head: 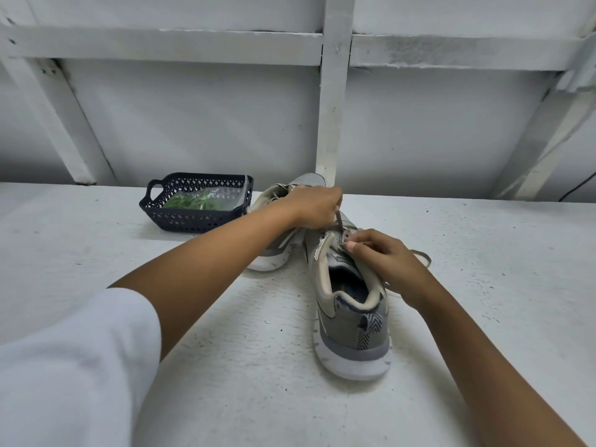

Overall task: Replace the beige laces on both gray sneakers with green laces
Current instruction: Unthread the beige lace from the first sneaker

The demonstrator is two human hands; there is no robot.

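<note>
Near gray sneaker (342,321), mesh upper with a white sole, is standing upright on the white painted tabletop (483,301), heel toward the camera.

Far gray sneaker (269,261), same build, is sitting just behind and to the left of it. The left forearm and hand are covering most of it, so I cannot tell whether the two shoes are touching.

Left hand (314,206) is hovering over the far shoe with its fingers curled. They are pinching a strand of the beige lace (338,221), which is rising taut from the near shoe's eyelets.

Right hand (385,258) is resting on the near gray sneaker's throat, fingers curled tight. Thumb and forefinger are gripping the upper by the top eyelets. A slack loop of the same lace is lying on the tabletop just beyond this hand.

Dark blue lattice plastic basket (190,219) is sitting left of the far shoe, close to it. It is holding a clear plastic bag (233,201) with the green laces (193,203) inside.

White sleeve (74,366) is filling the lower left corner. White wall post (333,91) is standing directly behind the shoes.
</note>
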